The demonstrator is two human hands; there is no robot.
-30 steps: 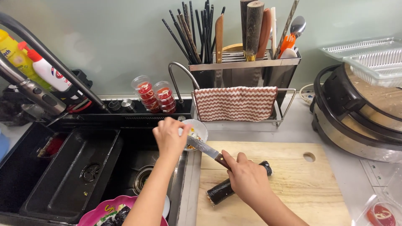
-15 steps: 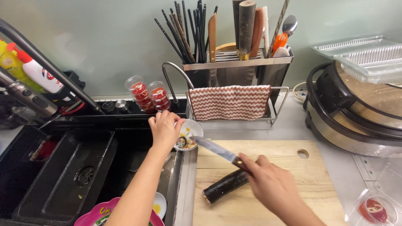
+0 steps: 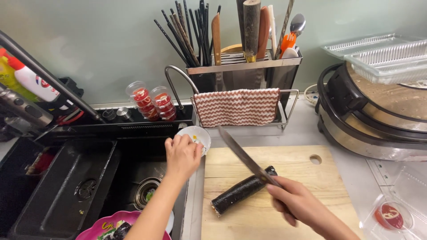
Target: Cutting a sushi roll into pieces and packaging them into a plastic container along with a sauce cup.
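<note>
Knife point(image 3: 242, 153) lifted off small bowl point(image 3: 195, 133), left hand point(image 3: 182, 155) beside

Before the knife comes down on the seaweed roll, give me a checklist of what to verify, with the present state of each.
1. Right hand grips the knife handle: ok.
2. Seaweed roll lies flat on the cutting board: ok.
3. Blade lined up on the roll: not ok, it angles up above the roll's far end.
4. Left hand clear of the blade: ok, it is at the small white bowl beside the sink.
5. Roll steadied by a hand: not ok.
6. Blade wet or clean: cannot tell.
</note>
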